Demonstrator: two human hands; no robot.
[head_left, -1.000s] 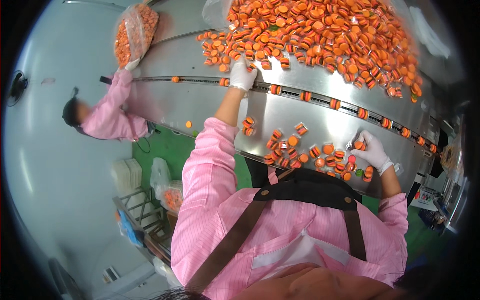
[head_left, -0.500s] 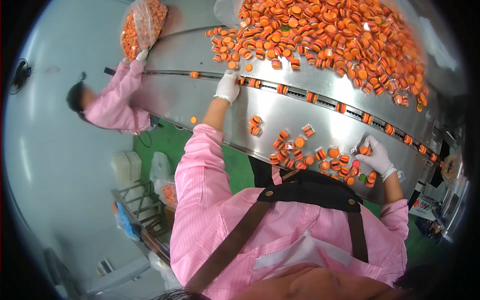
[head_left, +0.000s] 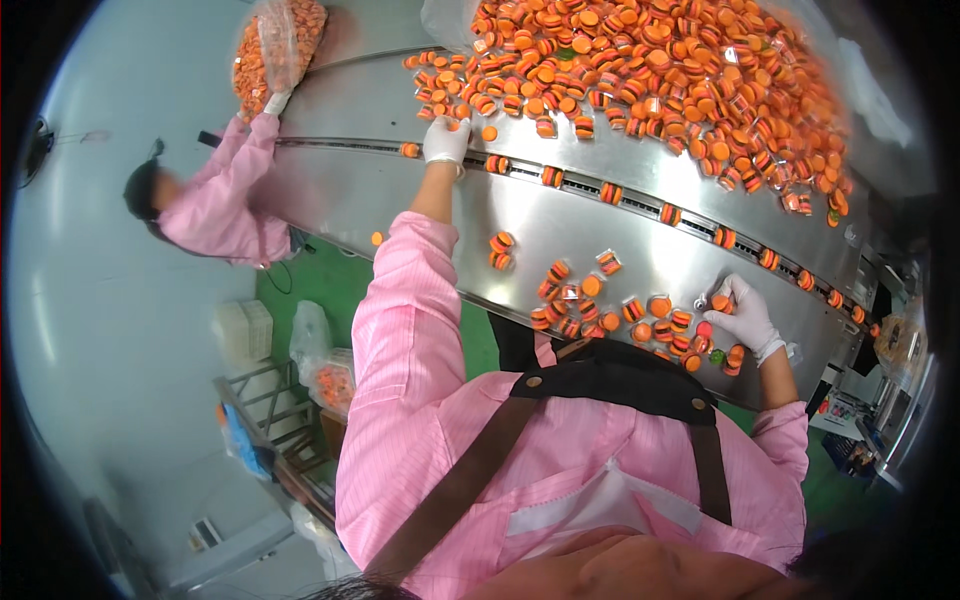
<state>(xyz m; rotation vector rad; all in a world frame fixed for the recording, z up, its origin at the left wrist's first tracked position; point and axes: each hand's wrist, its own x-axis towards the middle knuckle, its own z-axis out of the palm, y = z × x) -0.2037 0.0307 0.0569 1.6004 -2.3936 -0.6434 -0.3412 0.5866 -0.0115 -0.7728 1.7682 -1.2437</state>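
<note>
My left hand [head_left: 446,143], in a white glove, reaches over the conveyor track to the pile's near left edge. Its fingers close on an orange burger-shaped candy [head_left: 454,124]. On the near right side of the steel table, my gloved right hand [head_left: 745,314] pinches another burger-shaped candy [head_left: 721,303]. Left of that hand lies a loose group of layered orange candies [head_left: 592,286], several of them in clear wrap. Single candies stand spaced along the narrow conveyor track [head_left: 585,187], which slants down to the right.
A large candy pile [head_left: 640,70] covers the table's far side. At far left a co-worker in pink [head_left: 225,205] holds a big clear bag of candies [head_left: 270,60]. A metal rack [head_left: 275,410] stands on the green floor, and machinery [head_left: 880,430] is at right.
My left hand has moved from the conveyor track up to the pile's edge and grips a candy there. Candies on the track have shifted. My right hand keeps its candy.
</note>
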